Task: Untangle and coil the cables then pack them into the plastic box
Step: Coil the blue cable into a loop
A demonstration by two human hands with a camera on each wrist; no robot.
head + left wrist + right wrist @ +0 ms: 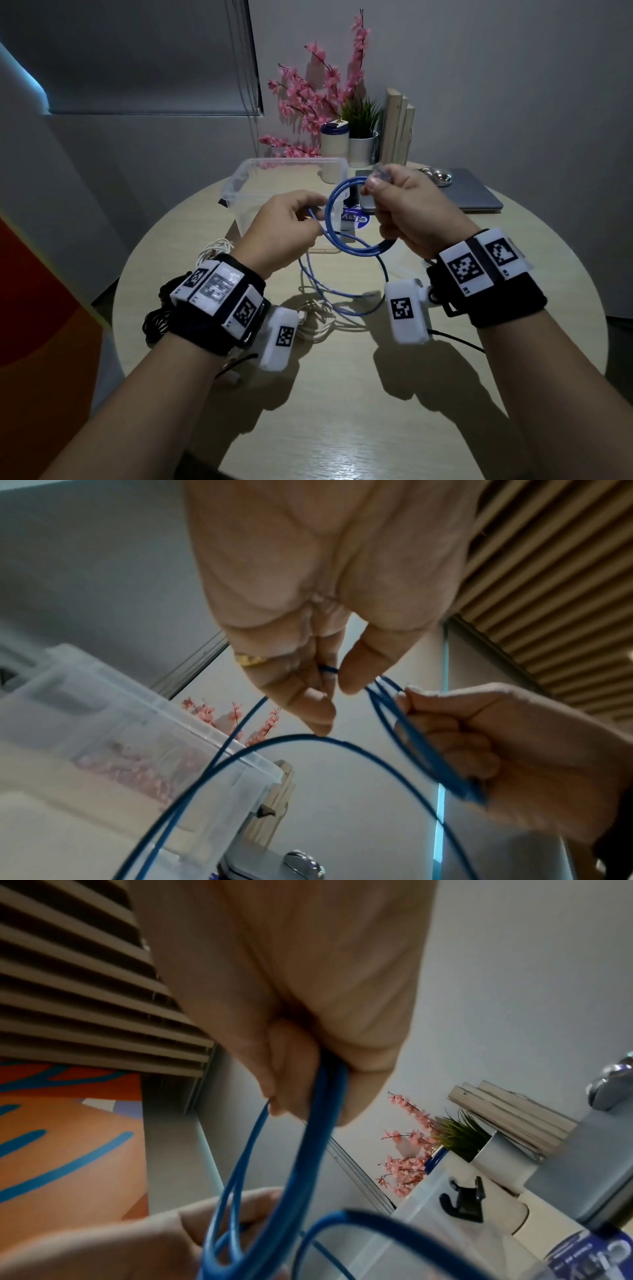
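I hold the blue cable [346, 219] above the tabletop [342, 411], just in front of the plastic box [239, 181]. My right hand [411, 212] is clamped on the gathered loops, with the clear plug end pinched up at the thumb; my left hand [284, 229] pinches a single strand between thumb and fingertips [318, 715] and feeds it toward the coil. The two hands are near each other but not touching. The rest of the blue cable trails down to the tabletop, where its far plug [371, 294] lies free.

Handling, as I judge it: the cable is light and springy, stiff enough to hold a round loop yet inclined to unwind if the grip loosens. The jacket looks smooth, so a strand can slide through a loose pinch. The best hold is where all loops cross, inside the right fist; the plugs with their small clips look like the fragile parts and are poor places to pull.

A white cable bundle [315, 325] lies on the tabletop under the trailing blue length, and a black cable [156, 315] sits behind my left wrist; both are not yet coiled. The plastic box is open, with no cables in it that I can see.

The tabletop is round, pale wood-grain and smooth. At its far side stand pink artificial flowers [308, 102], a small potted plant [363, 137], a white cup [334, 140], upright books [399, 126] and a closed laptop [472, 192]. The room is dim, with grey walls and a drawn blind [137, 54].
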